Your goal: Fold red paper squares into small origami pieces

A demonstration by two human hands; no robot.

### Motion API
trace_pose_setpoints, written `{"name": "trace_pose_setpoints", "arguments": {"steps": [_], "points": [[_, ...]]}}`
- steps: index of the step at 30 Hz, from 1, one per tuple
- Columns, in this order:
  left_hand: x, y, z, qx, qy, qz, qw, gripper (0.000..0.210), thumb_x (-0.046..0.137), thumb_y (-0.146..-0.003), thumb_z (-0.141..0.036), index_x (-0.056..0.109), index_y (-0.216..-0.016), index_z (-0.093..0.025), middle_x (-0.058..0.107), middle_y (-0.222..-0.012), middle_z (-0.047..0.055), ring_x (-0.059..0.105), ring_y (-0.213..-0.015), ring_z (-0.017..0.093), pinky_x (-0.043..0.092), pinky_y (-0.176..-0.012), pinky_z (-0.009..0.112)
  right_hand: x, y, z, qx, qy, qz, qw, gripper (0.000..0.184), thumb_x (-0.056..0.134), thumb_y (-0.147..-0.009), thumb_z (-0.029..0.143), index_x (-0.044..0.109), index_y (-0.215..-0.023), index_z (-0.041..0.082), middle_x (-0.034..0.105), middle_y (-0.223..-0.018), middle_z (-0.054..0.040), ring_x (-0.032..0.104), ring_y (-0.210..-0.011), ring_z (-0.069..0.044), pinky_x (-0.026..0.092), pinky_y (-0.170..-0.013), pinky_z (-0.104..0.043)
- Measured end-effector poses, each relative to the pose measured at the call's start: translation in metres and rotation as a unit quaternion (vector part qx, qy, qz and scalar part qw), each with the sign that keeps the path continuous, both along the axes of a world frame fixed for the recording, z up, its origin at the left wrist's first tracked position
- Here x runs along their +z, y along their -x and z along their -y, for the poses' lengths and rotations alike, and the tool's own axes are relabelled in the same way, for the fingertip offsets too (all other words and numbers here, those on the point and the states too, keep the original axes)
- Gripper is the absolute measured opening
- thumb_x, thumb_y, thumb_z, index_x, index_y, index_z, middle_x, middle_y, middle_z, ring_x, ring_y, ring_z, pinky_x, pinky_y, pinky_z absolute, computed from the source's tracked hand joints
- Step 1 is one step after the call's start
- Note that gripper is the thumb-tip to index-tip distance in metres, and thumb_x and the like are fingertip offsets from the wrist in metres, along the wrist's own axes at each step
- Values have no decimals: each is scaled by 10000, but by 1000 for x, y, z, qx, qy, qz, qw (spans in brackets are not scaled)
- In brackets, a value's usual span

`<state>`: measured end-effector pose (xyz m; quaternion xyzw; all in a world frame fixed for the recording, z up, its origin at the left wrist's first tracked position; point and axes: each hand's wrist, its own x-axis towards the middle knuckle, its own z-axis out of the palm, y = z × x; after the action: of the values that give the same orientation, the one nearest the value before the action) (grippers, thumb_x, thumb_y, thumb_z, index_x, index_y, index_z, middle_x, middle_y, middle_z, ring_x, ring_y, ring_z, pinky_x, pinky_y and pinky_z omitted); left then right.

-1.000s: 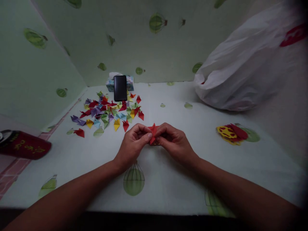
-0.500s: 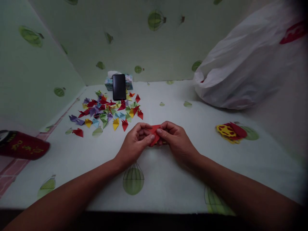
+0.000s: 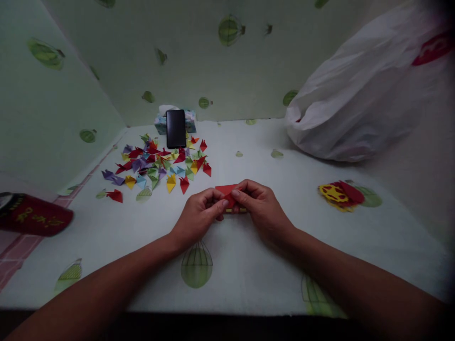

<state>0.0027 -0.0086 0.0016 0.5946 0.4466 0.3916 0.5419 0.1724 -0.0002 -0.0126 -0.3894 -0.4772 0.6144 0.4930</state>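
My left hand (image 3: 201, 210) and my right hand (image 3: 263, 206) meet at the middle of the table, both closed. Between their thumbs and fingers they pinch a small folded red paper (image 3: 231, 201). Under it lies a flat red square (image 3: 223, 188), with a yellow edge (image 3: 243, 210) showing at the near side; fingers cover much of it. Beyond my left hand spreads a heap of small folded paper pieces (image 3: 153, 176) in red, yellow, green, blue and purple, shaped like little cranes.
A black phone (image 3: 176, 129) leans on a tissue box (image 3: 191, 121) behind the heap. At the left edge lies a dark red can (image 3: 39, 217). Yellow and red cut-out pieces (image 3: 336, 195) rest at the right, below a large white plastic bag (image 3: 350, 102).
My left fingers have drawn down and curled in slightly, uncovering more of the red square beneath. The folded paper stays pinched between both hands.
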Motion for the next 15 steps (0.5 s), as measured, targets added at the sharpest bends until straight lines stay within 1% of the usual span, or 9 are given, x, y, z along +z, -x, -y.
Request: {"name": "trace_pose_setpoints", "arguments": {"steps": [3, 7, 11, 13, 15], "points": [[-2, 2, -2, 22, -2, -7, 1000, 165, 661, -867, -321, 647, -805, -169, 615, -640, -16, 549, -598, 119, 447, -620, 261, 0, -2, -1, -18, -12, 19, 1000, 225, 728, -840, 358, 629, -728, 190, 614, -588, 24, 543, -579, -119, 430, -605, -271], [-3, 4, -5, 46, 0, -15, 999, 181, 650, -875, -333, 645, -802, -167, 619, -623, -11, 549, -607, 123, 437, -641, 266, 0, -2, -2, -17, -8, 17, 1000, 247, 724, -844, 362, 623, -702, 188, 587, -542, 34, 520, -525, -110, 401, -552, -264], [0, 2, -5, 34, 17, -4, 999, 225, 682, -854, -385, 648, -824, -165, 619, -632, -13, 545, -594, 123, 437, -610, 260, 1, -1, 0, -7, -14, 34, 999, 244, 736, -836, 371, 638, -711, 184, 605, -558, 32, 545, -531, -111, 433, -569, -267], [1, 2, -4, 19, 11, -8, 1000, 247, 663, -870, -403, 651, -810, -163, 608, -617, -13, 535, -579, 122, 434, -591, 257, 2, -1, 3, 10, -27, 50, 998, 238, 726, -848, 375, 657, -728, 181, 630, -588, 21, 560, -554, -114, 453, -594, -273], [1, 2, -3, 17, -9, -20, 1000, 261, 636, -891, -392, 637, -764, -164, 584, -589, -17, 513, -561, 117, 421, -575, 251, 2, -1, 4, 26, -31, 47, 998, 240, 709, -865, 379, 665, -740, 179, 647, -618, 14, 566, -560, -111, 464, -605, -276]]}}
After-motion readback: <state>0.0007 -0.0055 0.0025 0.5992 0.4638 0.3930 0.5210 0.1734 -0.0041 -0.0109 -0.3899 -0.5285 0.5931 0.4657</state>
